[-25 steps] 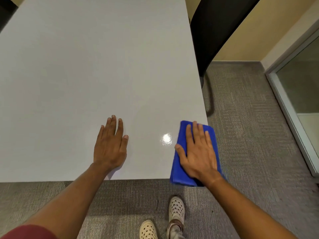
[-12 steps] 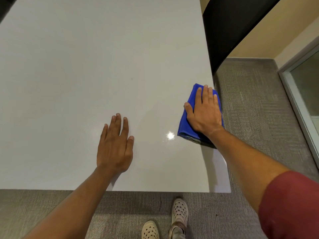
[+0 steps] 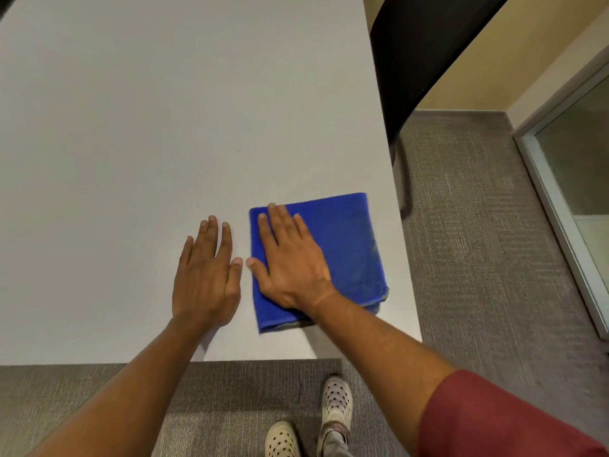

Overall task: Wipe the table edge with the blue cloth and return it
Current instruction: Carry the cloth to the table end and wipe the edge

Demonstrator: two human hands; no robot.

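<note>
The blue cloth (image 3: 346, 245) lies flat as a folded square on the pale grey table (image 3: 164, 127), near the front right corner and just inside the right edge. My right hand (image 3: 290, 258) rests palm down on the cloth's left half, fingers straight and slightly spread, not curled around it. My left hand (image 3: 206, 275) lies flat on the bare tabletop right beside it, with the two thumbs almost touching. Both hands are a short way in from the table's front edge.
A black chair (image 3: 418, 54) stands against the table's right side at the back. Grey carpet (image 3: 478, 258) surrounds the table, and a glass door frame (image 3: 560, 209) runs along the far right. My feet in white perforated shoes (image 3: 336, 404) stand below the front edge.
My right hand has drawn the cloth from the table's right edge back inward toward the front corner, where it now lies wider. My left hand has stayed flat; the gap between the hands has closed.
</note>
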